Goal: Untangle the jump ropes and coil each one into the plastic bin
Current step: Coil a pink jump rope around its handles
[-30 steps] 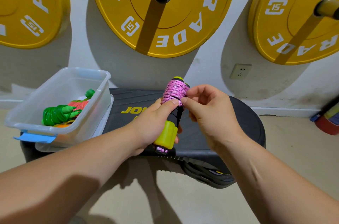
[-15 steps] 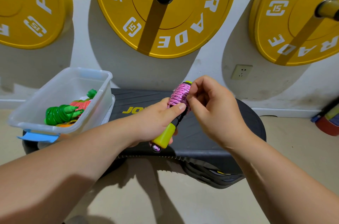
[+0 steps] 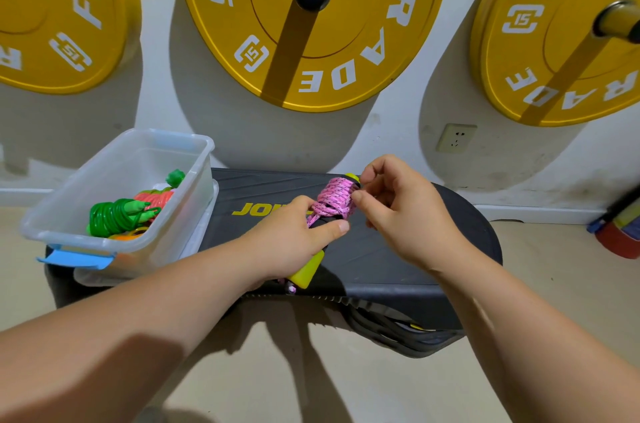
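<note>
Left hand [image 3: 294, 242]: clamped round the lower half of the pink jump rope [image 3: 334, 199], thumb laid across the black grip, a yellow-green handle end [image 3: 306, 272] poking out below the palm.
Right hand [image 3: 405, 214]: fingers curled, thumb and forefinger pinching at the top turns of pink cord, right by the yellow cap.
Rope: held over the black step platform [image 3: 398, 270], cord wound tight round the handles. The long axis runs from lower left up and away to the right.
Plastic bin [image 3: 114, 246]: on the platform's left end, with a green rope [image 3: 110, 218] and an orange-red rope [image 3: 156, 199] coiled inside.
Key relation: the bin lies left of both hands, and the left hand is nearer.
Call: looks like the loose end is being tucked, then a short swing left to drop it in.
</note>
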